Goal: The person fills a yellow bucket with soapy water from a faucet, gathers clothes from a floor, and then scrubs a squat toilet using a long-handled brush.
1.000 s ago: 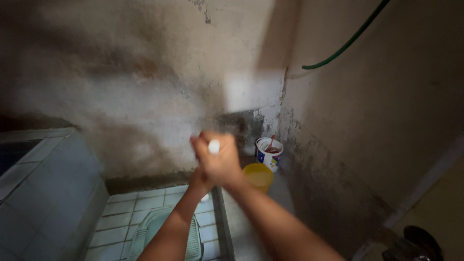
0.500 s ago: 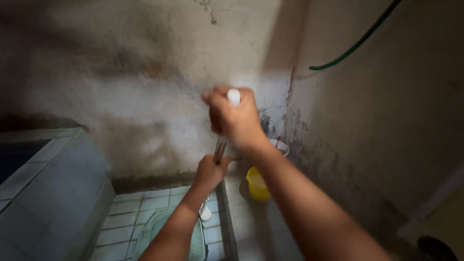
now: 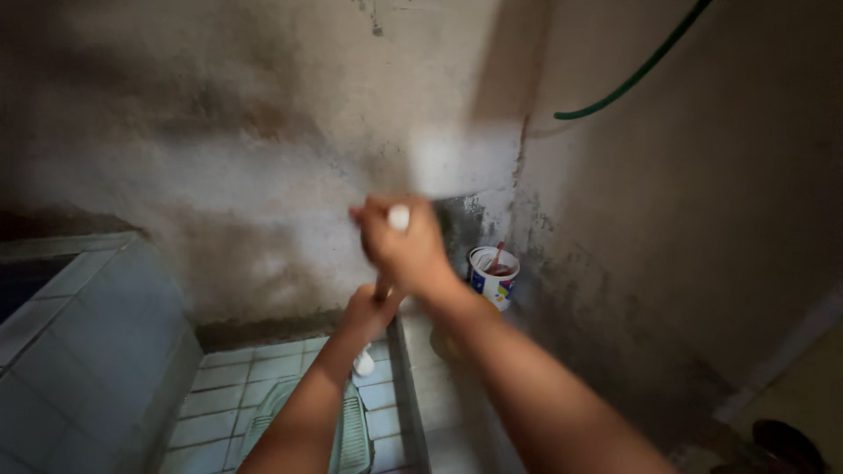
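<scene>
Head view, frame centre: my right hand [image 3: 406,248] gripped the brush handle [image 3: 384,286] top, my left hand [image 3: 369,314] clamped lower; steady scrubbing over the squat pan [image 3: 349,439] needed this spacing.

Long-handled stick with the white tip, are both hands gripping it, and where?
Yes. The right hand wraps the top of the long-handled stick just under its white tip; the left hand grips the shaft lower down.
</scene>
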